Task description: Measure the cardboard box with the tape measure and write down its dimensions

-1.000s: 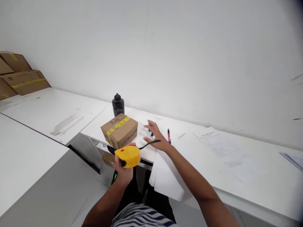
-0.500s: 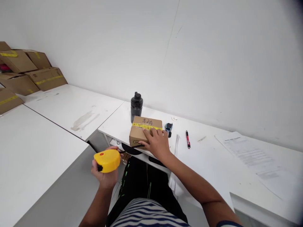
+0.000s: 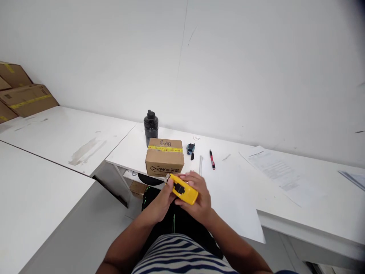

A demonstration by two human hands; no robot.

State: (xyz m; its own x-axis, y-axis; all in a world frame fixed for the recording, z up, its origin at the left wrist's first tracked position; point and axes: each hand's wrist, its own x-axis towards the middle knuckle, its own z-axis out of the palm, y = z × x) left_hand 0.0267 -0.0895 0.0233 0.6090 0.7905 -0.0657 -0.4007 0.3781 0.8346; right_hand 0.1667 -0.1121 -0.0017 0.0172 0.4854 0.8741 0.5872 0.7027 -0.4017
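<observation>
A yellow tape measure (image 3: pixel 186 193) with a black slide on its edge is held between both hands, just in front of the cardboard box (image 3: pixel 164 156). My left hand (image 3: pixel 162 202) is closed at its metal hook end, the thumb beside the hook. Around the other end of the case wraps my right hand (image 3: pixel 200 198). Yellow tape and handwriting run across the top of the box, which sits at the front edge of the white desk (image 3: pixel 225 198). No length of measuring blade shows pulled out.
Behind the box stands a dark water bottle (image 3: pixel 151 127). To its right lie a small blue gadget (image 3: pixel 191 148), a red and black pen (image 3: pixel 212 160) and printed sheets (image 3: pixel 273 171). Taped cartons (image 3: pixel 31 101) are stacked at the far left; a gap separates the left table.
My right hand has left the box and now grips the tape measure. My left hand has brought it rightward and turned it. The view has shifted right.
</observation>
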